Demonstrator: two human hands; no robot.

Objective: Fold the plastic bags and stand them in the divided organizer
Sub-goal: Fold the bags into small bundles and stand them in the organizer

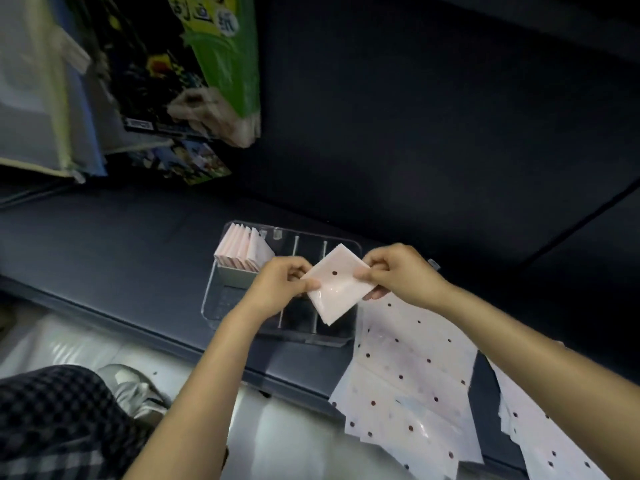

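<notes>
A folded pale pink plastic bag [337, 285] with a dark dot hangs in the air over the clear divided organizer [221, 299]. My left hand [282, 284] pinches its left edge and my right hand [394, 271] pinches its right corner. Several folded pink bags [242, 249] stand upright in the organizer's left compartment. The compartments to the right look empty, partly hidden by the held bag. A pile of flat, unfolded dotted bags [412, 379] lies on the dark surface to the right, under my right forearm.
More flat dotted bags [554, 445] hang over the surface's front edge at the far right. A green tissue pack [225, 64] and printed packages [162, 81] lean at the upper left. My checkered trouser leg [59, 420] and a shoe [138, 389] are on the glossy floor below.
</notes>
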